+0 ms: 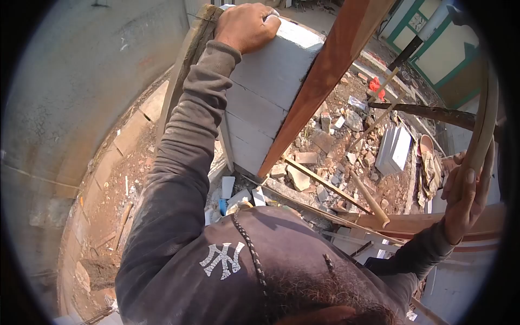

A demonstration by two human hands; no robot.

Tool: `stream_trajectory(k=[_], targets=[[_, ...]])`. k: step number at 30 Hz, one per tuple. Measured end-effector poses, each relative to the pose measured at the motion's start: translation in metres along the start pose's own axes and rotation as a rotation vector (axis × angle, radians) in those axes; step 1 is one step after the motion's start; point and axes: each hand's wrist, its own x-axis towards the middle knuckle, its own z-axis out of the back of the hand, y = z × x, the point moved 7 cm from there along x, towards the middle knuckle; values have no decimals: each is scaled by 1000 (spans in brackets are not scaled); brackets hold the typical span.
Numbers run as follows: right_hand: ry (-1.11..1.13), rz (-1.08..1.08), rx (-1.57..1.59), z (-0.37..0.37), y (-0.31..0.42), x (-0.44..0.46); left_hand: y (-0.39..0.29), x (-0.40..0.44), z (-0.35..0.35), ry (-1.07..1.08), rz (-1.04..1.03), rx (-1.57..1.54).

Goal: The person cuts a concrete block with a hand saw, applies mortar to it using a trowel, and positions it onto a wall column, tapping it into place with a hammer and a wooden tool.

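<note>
My left hand is closed over the top of a white block wall, beside the upper end of a weathered wooden plank. Whether something small is inside its curled fingers cannot be made out. A reddish-brown wooden beam runs slantwise along the wall's right edge. At the far right, my right hand is wrapped around an upright wooden pole. Its thumb and fingers show on the pole, with the palm partly hidden.
Below lies ground with rubble, broken bricks and loose sticks. A stack of white blocks stands there, near a dark horizontal pole. A grey wall rises at the left. Green-framed panels are at the upper right.
</note>
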Motion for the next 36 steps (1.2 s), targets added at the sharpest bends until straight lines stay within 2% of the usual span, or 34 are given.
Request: stream_trajectory(k=[1, 3, 5, 6, 8, 9, 11, 13, 14, 17, 18, 20, 21, 24, 26, 27, 29, 30, 31, 33, 34, 36], targets=[[-13, 14, -61, 0, 18, -4, 25, 4, -23, 168, 74, -102], [68, 50, -212, -33, 65, -3, 36, 7, -45, 344, 125, -235], [90, 97, -369, -72, 107, -1, 32, 9, -56, 467, 99, -143], [176, 55, -387, -91, 119, 2, 24, 8, -56, 508, 83, -122], [252, 33, -455, -117, 134, 11, -27, -8, 4, -337, -378, -113], [291, 24, -488, -129, 141, 14, -32, -13, 8, -340, -377, -145], [351, -3, -586, -139, 149, 23, -30, -10, 12, -295, -195, 34], [380, -42, -625, -147, 159, 31, -30, -8, 13, -259, -129, 12], [310, -15, -611, -146, 164, 37, -26, -6, 11, -221, -64, 17], [199, 71, -625, -162, 167, 50, -22, -5, 8, -262, -83, -51], [167, 37, -572, -171, 158, 48, -24, -7, 14, -258, -84, -62], [328, -72, -510, -187, 139, 44, -31, -6, 17, -146, -108, 33], [509, -182, -556, -200, 138, 40, -31, -6, 14, -148, -108, 28], [533, -72, -564, -205, 137, 36, -28, -3, 9, -232, -69, 63], [486, -236, -530, -202, 146, 38, -30, -2, 5, -147, -110, 76], [489, -238, -530, -204, 152, 39, -30, -1, 9, -144, -108, 76], [337, -172, -601, -198, 167, 44, -29, 1, 3, 12, -64, 28], [302, -32, -565, -195, 162, 47, -28, 1, -1, 38, -52, 32], [306, -40, -563, -199, 159, 46, -27, 1, -7, 47, -53, 30], [377, -88, -651, -211, 152, 38, -23, 0, 3, -121, 31, -4], [377, -98, -647, -209, 150, 36, -29, 1, -4, -17, -54, 55], [444, -145, -598, -204, 140, 35, -30, 2, 0, 2, -73, 63]])
